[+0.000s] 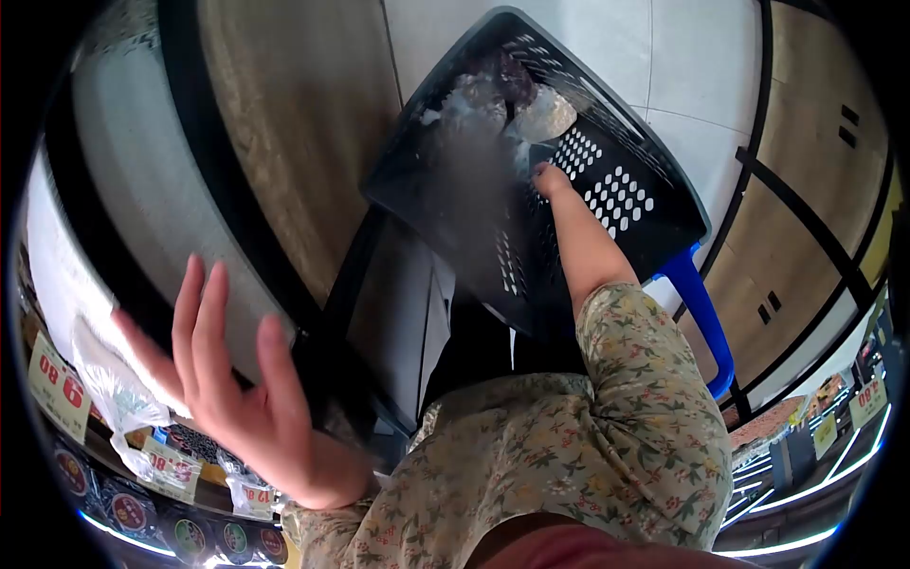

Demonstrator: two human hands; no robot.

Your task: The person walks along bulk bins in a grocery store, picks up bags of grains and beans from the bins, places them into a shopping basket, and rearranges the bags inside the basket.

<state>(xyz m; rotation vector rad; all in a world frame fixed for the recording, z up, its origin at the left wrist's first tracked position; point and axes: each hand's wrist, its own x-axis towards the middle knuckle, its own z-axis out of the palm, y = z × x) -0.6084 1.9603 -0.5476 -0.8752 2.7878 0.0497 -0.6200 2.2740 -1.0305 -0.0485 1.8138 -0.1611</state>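
Note:
My left hand (232,394) is raised at the left with its fingers spread, holding nothing. A black shopping basket (654,204) with perforated walls and a blue handle (697,318) is in front of me. My right hand (550,178) reaches down inside it, fingers curled beside the bags; what they hold, if anything, is hidden. In the far end of the basket lie a clear plastic bag with pale contents (550,114), a bag with dark contents (512,81) and a whitish plastic bag (464,102). A grey blur covers part of the basket.
A wood-panelled display counter (284,142) with a black frame runs along the left. Price tags (59,387) and a clear plastic bag (118,384) are at the lower left. More wooden cabinets (815,123) stand on the right. Light grey tiles (697,57) cover the floor.

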